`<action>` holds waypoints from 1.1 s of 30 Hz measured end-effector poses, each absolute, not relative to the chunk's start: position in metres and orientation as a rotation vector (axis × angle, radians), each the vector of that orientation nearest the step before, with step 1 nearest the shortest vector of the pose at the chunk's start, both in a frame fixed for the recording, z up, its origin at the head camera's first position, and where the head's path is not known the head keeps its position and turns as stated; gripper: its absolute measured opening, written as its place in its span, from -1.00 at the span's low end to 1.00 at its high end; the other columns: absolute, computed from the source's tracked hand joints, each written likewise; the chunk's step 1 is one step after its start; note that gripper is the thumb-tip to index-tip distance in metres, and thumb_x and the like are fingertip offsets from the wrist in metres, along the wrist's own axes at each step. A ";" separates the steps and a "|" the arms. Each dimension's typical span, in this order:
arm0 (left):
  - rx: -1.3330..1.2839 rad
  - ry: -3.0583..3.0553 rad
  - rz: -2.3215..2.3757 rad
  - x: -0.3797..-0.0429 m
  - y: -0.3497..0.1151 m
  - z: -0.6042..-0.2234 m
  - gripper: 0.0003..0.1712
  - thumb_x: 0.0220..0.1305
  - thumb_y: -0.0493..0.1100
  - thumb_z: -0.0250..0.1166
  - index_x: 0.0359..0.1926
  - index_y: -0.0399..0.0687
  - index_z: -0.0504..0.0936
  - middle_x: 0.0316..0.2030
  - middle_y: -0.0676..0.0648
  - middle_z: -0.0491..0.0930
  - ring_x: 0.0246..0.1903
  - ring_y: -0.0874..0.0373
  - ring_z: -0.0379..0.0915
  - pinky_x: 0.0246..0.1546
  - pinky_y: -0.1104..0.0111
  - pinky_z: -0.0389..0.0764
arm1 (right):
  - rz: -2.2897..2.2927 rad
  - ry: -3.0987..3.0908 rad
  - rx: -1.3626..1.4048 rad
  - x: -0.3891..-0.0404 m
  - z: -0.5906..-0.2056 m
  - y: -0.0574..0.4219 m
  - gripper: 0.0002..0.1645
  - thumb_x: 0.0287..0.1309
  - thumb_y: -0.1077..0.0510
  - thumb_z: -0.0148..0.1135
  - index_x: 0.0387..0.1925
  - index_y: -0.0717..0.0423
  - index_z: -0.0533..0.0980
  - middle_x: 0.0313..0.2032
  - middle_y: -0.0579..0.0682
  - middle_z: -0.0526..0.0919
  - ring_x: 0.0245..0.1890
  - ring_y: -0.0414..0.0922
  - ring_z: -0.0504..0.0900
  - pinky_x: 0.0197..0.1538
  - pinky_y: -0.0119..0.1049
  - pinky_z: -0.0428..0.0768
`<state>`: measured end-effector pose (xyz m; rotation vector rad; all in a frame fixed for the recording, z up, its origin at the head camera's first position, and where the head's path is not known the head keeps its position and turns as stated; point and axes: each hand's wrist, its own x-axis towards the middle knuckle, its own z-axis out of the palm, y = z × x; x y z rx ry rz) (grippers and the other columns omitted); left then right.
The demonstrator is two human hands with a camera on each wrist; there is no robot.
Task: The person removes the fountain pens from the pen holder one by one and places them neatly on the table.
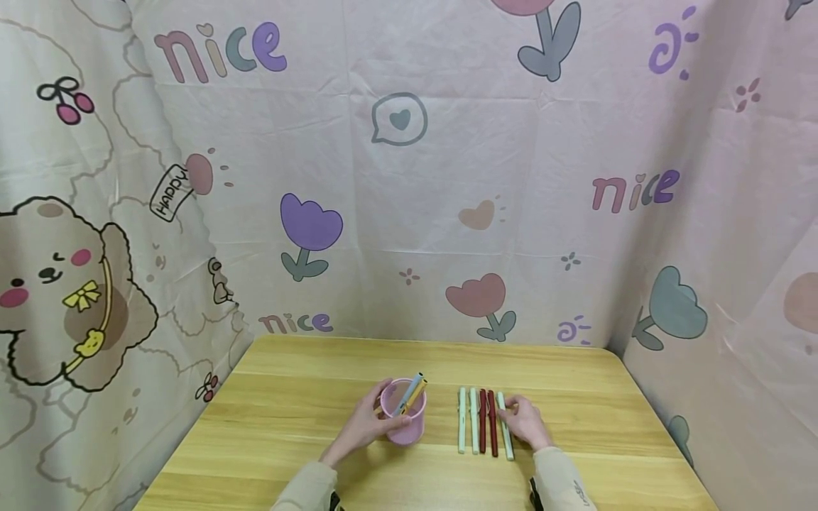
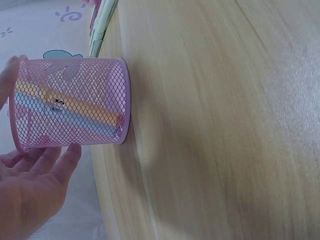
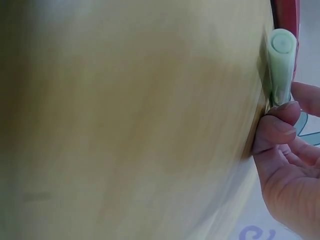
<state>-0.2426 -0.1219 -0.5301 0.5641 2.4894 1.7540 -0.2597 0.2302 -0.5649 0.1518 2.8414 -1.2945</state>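
A pink mesh pen holder stands upright on the table, with a blue pen and a yellow-orange pen leaning inside. My left hand grips it near the rim, thumb in front and fingers round the far side; in the left wrist view the pens show through the mesh. To the right, several pens lie side by side. My right hand pinches the rightmost light green pen between thumb and fingers; its rounded end points at the right wrist camera.
Left of the held pen lie two dark red pens and two more light green pens. The wooden table backs onto a hanging cloth with printed flowers, and more cloth hangs at both sides.
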 end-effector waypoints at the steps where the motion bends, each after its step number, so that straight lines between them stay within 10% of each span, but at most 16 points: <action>1: 0.562 2.488 1.757 -0.243 -0.122 -0.530 0.07 0.09 -0.18 0.55 0.47 -0.43 0.14 0.34 -0.53 0.32 0.31 -0.48 0.34 0.24 -0.06 0.62 | -1.302 2.840 0.153 -0.259 -0.565 0.230 -0.55 0.28 0.15 0.28 0.06 0.40 0.48 -0.19 0.28 0.66 -0.32 -0.05 0.59 -0.36 -0.30 0.58; 33: 0.575 2.537 1.701 -0.245 -0.122 -0.534 0.12 0.10 -0.05 0.55 0.48 -0.42 0.11 0.35 -0.52 0.30 0.32 -0.49 0.31 0.25 -0.03 0.62 | -1.532 2.818 0.052 -0.243 -0.544 0.221 -0.47 0.33 0.18 0.24 0.21 0.40 0.40 -0.32 0.11 0.56 -0.40 -0.14 0.48 -0.41 -0.38 0.52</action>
